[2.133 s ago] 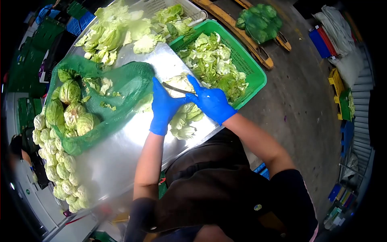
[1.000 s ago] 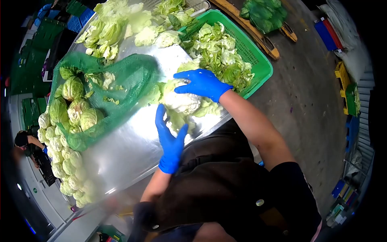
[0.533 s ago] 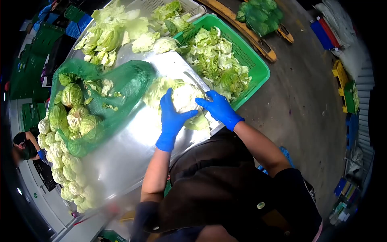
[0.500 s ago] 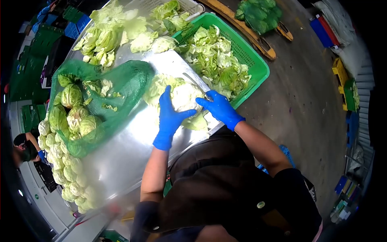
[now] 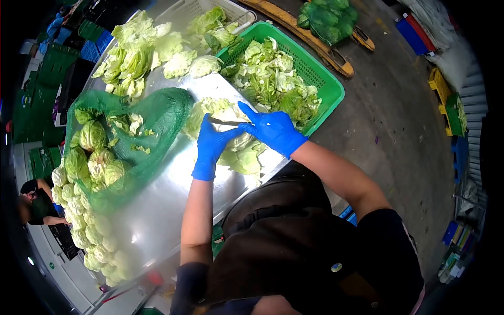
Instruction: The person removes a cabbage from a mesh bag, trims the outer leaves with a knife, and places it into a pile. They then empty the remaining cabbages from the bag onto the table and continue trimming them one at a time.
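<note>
A pale green cabbage (image 5: 223,112) lies on the metal table among loose outer leaves (image 5: 244,160), partly covered by my hands. My left hand (image 5: 209,149), in a blue glove, holds the cabbage's near left side, thumb stretched toward the right. In my right hand (image 5: 276,131), also gloved in blue, is a knife (image 5: 226,123); its handle is hidden in the grip. The blade points left across the cabbage, its tip close to the left fingers. The right index finger extends up and left over the cabbage.
Left on the metal table (image 5: 157,210) lies a green net bag (image 5: 168,113) of cabbages beside stacked cabbage heads (image 5: 79,220). Leaves (image 5: 134,55) are heaped at the back. A green crate (image 5: 332,86) of leaves adjoins the right edge. Another person (image 5: 39,202) stands far left.
The knife has swung from pointing up and away to lying nearly level, pointing left across the cabbage. My right hand has turned and shifted slightly left; my left hand stays by the cabbage.
</note>
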The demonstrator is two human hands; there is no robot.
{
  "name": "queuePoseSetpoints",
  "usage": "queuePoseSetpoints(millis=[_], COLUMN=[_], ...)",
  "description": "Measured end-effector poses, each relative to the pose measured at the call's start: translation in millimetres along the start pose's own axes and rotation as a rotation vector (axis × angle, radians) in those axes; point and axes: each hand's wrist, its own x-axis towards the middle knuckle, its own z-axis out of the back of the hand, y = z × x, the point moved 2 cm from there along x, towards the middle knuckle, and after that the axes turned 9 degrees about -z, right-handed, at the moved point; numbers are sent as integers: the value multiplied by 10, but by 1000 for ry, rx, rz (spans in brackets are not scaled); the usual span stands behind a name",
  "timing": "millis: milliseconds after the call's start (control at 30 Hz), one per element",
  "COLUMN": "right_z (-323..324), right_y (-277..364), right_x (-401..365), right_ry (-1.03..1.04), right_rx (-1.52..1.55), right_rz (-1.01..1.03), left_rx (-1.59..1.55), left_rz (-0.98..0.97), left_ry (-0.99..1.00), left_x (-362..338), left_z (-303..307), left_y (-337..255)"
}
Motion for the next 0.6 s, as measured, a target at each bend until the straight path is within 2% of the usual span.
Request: queuePoseSetpoints(millis=[33, 133, 233, 267, 300, 367, 400, 467, 567, 600], right_z=[14, 152, -193, -158, -88, -139, -65, -75, -260, -282], right_y=[17, 51, -157, -288, -386, -501, -383, -236, -380, -426], right_x=[-38, -73, 158, 423, 661, 769, 671, 515, 572, 559], right_ry=[12, 83, -78, 110, 225, 358, 272, 103, 150, 80], right_rx=[-12, -55, 115, 151, 112, 218, 282, 382, 445, 494], right_rz=[-12, -67, 0, -294, -394, -301, -324, -376, -490, -559], left_rx=[-16, 220, 229, 399, 503, 562, 451, 315, 219, 178], left_rz=[10, -58, -68, -195, -235, -376, -315, -333, -307, -296], left_ry=[24, -107, -106, -147, -117, -174, -188, -156, -121, -116], left_x=[6, -32, -73, -187, -336, -488, -484, -519, -726, -795], left_z=[6, -80, -139, -238, -337, -421, -369, -248, -105, -102], left_y=[-20, 151, 152, 171, 22, -51, 15, 51, 100, 117])
